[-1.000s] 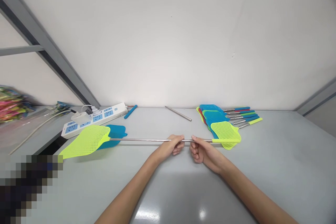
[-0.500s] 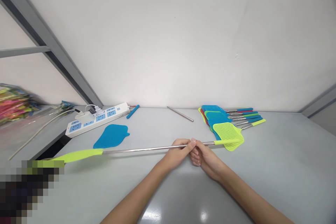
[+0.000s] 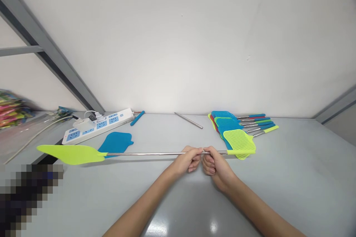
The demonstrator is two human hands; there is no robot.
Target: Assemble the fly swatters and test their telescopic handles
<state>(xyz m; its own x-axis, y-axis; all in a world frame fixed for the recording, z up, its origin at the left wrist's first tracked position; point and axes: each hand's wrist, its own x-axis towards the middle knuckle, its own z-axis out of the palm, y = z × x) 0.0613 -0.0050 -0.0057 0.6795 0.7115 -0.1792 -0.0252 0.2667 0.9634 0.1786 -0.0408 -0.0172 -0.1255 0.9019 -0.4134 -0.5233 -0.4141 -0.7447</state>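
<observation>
A yellow-green fly swatter (image 3: 155, 153) with a long metal rod lies level across my view, its paddle to the left and its grip to the right. My left hand (image 3: 189, 160) is closed around the rod near the middle. Right beside it, my right hand (image 3: 213, 160) is closed around the rod just short of the grip. Behind the grip sits a stack of fly swatters (image 3: 232, 127) in blue, red, green and yellow-green, handles pointing right. A loose blue swatter paddle (image 3: 116, 142) lies on the table, partly behind the held paddle.
On the grey table (image 3: 294, 170), a metal rod (image 3: 189, 120) lies near the wall. A white power strip (image 3: 97, 126) with plugs stands at the back left, beside a blue handle (image 3: 137, 118). Colourful packets (image 3: 13, 111) lie at the far left.
The swatter's paddle end has risen and come level, and its blur is gone. My hands have moved slightly apart along the rod. The view has shifted a little.
</observation>
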